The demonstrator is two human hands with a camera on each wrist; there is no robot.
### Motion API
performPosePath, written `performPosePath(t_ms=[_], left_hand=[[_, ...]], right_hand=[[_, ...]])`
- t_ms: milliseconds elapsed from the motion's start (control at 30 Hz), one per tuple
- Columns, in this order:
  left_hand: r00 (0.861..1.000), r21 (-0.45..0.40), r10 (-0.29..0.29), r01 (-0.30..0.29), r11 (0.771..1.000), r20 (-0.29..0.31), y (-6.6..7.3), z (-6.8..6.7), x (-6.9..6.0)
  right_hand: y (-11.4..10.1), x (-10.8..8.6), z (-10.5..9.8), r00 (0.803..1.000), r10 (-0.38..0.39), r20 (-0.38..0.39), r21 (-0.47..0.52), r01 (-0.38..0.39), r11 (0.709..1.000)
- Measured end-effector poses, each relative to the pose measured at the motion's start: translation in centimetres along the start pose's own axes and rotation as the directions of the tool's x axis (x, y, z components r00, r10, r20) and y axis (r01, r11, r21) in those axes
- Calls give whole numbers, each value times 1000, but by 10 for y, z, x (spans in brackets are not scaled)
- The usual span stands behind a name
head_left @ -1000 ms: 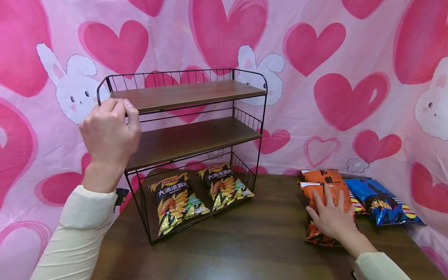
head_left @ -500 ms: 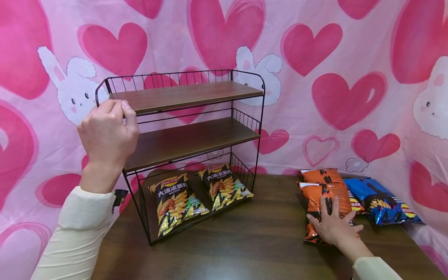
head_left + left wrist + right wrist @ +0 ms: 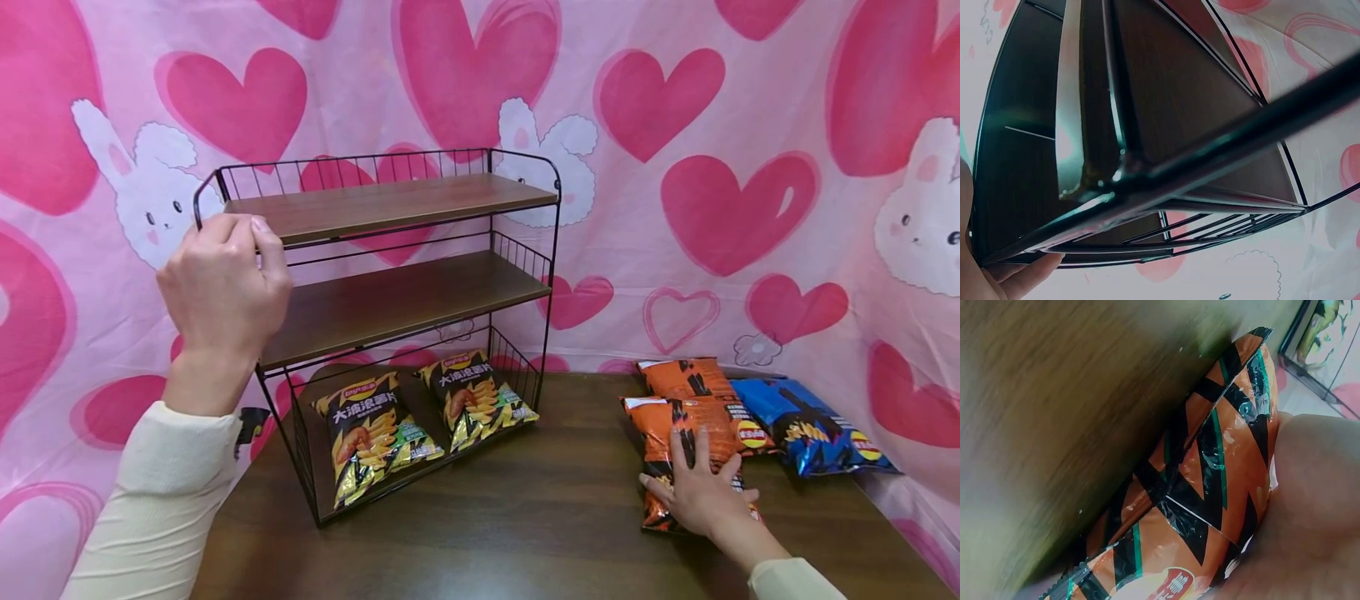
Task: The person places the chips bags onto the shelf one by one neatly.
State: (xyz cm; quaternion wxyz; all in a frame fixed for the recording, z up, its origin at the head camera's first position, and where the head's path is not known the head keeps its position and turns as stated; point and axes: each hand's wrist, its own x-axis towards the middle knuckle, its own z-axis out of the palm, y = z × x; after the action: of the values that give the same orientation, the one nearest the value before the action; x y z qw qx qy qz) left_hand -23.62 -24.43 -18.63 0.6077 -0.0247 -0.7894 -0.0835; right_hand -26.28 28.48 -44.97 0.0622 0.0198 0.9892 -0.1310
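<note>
My left hand (image 3: 225,292) is curled round the upper left front of the black wire shelf rack (image 3: 408,300); in the left wrist view its fingers (image 3: 1034,275) lie against the rack's frame (image 3: 1179,162). With fingers spread, my right hand (image 3: 705,500) rests on the front orange chip bag (image 3: 648,421), which lies on the table. The right wrist view has this bag (image 3: 1210,469) beside the hand (image 3: 1319,487), its fingertips out of sight. A second orange bag (image 3: 682,377) lies just behind, partly covered by the front one.
Two black and yellow chip bags, one left (image 3: 371,433) and one right (image 3: 472,396), lean on the rack's bottom tier. A blue chip bag (image 3: 810,421) is at the table's right. Pink heart-patterned cloth (image 3: 630,250) hangs behind.
My right hand and the front orange bag have shifted left, exposing more of the orange bag behind. The left hand keeps its grip on the rack.
</note>
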Motion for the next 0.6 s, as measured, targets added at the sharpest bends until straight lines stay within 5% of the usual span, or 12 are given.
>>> performPosePath(t_ms=[600], left_hand=[[999,-34,20,-19,999,26,1,-4,4]], right_hand=[[-44,-7,9,986,-168,-14,-82,166,983]])
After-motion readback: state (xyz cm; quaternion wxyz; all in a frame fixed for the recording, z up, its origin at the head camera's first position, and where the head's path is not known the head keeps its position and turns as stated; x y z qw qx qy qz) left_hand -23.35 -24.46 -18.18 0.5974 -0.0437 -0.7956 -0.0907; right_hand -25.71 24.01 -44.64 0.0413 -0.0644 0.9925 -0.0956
